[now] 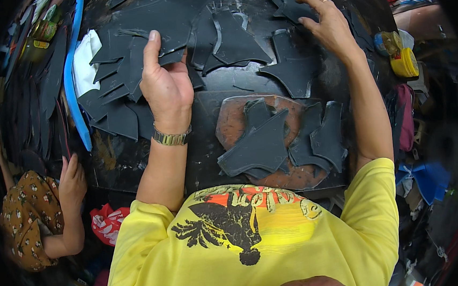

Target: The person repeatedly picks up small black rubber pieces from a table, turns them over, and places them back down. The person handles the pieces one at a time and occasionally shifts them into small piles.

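In the head view my left hand (168, 91), with a metal watch on its wrist, is closed on black flat cut-out pieces (172, 56). Its thumb points away from me and its other fingers are mostly hidden. At the far right my right hand (332, 27), a ring on one finger, curls its thumb and forefinger around the edge of a small dark cut-out stack (288, 5). Between my hands lie a curved black stack (237, 40) and another pile (291, 76). Closer to me, more pieces (256, 143) rest on a worn reddish-brown board (229, 122).
A blue strip (70, 75) and a white cloth (87, 60) lie along the left of the dark table (203, 161). Someone in a flowered brown top (30, 218) works at the left. Yellow tins (405, 63) stand at the right edge.
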